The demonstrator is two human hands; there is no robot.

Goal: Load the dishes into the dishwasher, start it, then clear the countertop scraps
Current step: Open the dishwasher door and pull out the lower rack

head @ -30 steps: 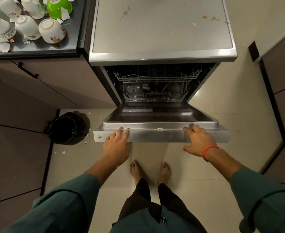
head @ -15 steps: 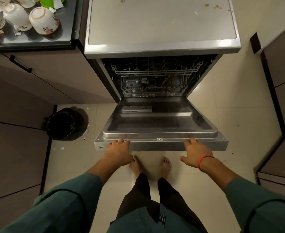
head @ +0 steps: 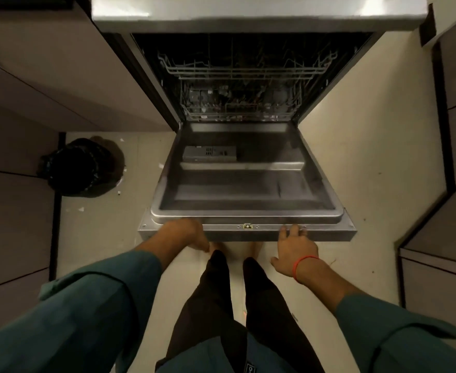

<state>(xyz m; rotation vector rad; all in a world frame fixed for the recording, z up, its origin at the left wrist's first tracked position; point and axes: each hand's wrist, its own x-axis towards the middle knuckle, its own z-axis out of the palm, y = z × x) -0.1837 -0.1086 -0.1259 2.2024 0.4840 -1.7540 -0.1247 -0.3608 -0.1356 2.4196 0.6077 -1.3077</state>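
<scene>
The dishwasher door [head: 245, 184] lies dropped flat and fully open, with the wire racks [head: 244, 84] showing behind it inside the dark tub. No readable writing anywhere on the door; the small mark at its left front corner is too blurred to make out. The left hand [head: 185, 234] sits on the door's front edge, fingers curled over it, though how firmly is hard to tell from above. The right hand [head: 295, 247] has its fingers spread wide and fairly straight, tips touching the same edge, a red band [head: 303, 265] at the wrist. Bare feet stand just under the door. A black bin bag [head: 80, 168] sits on the floor to the left.
</scene>
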